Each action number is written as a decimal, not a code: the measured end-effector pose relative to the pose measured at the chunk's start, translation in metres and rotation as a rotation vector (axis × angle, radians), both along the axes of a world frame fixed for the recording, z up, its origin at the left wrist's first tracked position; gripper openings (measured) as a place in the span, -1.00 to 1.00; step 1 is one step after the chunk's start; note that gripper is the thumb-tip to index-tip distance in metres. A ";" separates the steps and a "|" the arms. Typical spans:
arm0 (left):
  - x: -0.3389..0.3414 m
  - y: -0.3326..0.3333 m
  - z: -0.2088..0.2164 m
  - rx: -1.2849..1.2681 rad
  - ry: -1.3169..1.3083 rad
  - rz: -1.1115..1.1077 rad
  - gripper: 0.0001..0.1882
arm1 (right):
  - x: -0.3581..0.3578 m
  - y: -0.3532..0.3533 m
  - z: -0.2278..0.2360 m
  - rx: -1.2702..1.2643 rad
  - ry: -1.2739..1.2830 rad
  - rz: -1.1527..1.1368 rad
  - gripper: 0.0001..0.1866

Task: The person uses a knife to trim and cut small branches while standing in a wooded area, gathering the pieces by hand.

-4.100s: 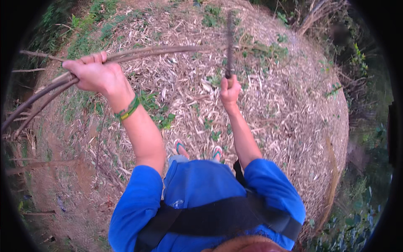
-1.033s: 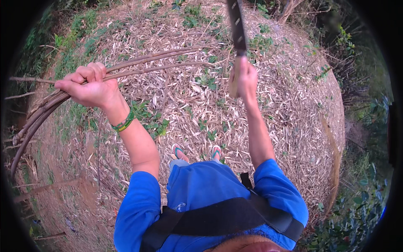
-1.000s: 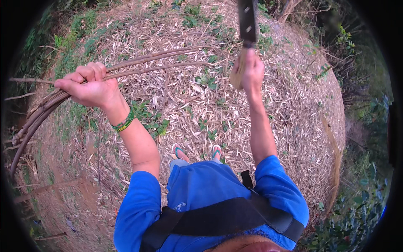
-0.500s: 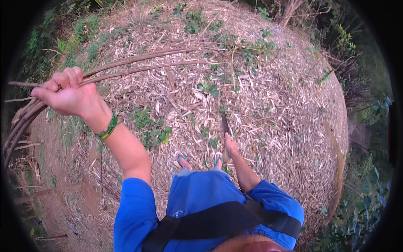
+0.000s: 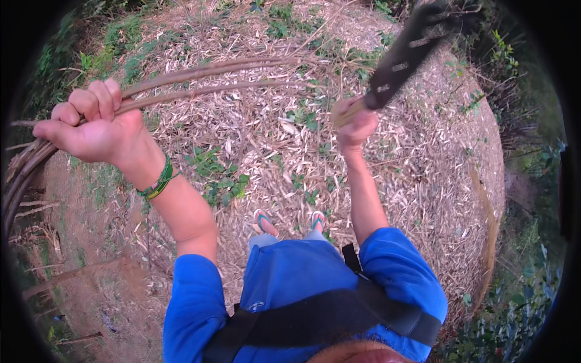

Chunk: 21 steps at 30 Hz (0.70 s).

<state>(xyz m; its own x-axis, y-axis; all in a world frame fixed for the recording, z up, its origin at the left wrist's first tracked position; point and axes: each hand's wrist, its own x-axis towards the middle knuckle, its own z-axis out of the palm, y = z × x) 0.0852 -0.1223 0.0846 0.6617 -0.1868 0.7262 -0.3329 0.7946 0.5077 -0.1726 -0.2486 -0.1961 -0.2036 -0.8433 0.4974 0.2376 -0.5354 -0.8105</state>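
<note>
At the far left, my left hand (image 5: 97, 124) is closed around a bundle of long brown stalks (image 5: 181, 75). Their thin ends reach right across the ground, and their thick ends stick out behind the hand at the left rim. My right hand (image 5: 356, 126) grips the pale handle of a machete (image 5: 399, 63), raised right of centre. Its dark, broad blade has slots along it and points up and to the right, smeared by motion toward the tip. The blade is apart from the stalks.
Dry chopped leaves and stalks (image 5: 417, 175) cover the ground. Low green plants (image 5: 221, 181) grow between my left arm and my sandalled feet (image 5: 266, 222). Dense bushes (image 5: 514, 296) stand along the right side, and a pale pole (image 5: 484, 236) lies near them.
My right hand has risen from beside my feet, swinging the machete up and to the right. My left hand has shifted slightly left with the stalks still in it.
</note>
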 end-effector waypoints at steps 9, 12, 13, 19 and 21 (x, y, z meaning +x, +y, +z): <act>0.057 0.041 0.024 0.030 0.047 0.026 -0.44 | -0.038 0.182 -0.326 1.424 0.713 0.224 -0.01; 0.072 0.039 0.023 0.019 0.107 -0.090 -0.42 | -0.072 0.143 -0.334 1.374 0.726 0.262 -0.09; 0.091 0.051 0.014 0.039 0.088 -0.129 -0.40 | -0.070 0.142 -0.305 1.344 0.747 0.276 -0.10; 0.143 0.103 -0.018 0.047 0.090 -0.207 -0.40 | -0.100 0.144 -0.259 1.221 0.603 0.225 -0.20; 0.150 0.120 -0.031 0.063 0.133 -0.152 -0.39 | -0.104 0.144 -0.248 1.218 0.632 0.194 -0.26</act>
<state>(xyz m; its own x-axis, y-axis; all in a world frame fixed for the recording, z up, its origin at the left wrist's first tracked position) 0.2353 -0.0024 0.0538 0.7120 -0.3338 0.6178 -0.1382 0.7959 0.5894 -0.2763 -0.1043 -0.4439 -0.0524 -0.7966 -0.6022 -0.3529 0.5789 -0.7351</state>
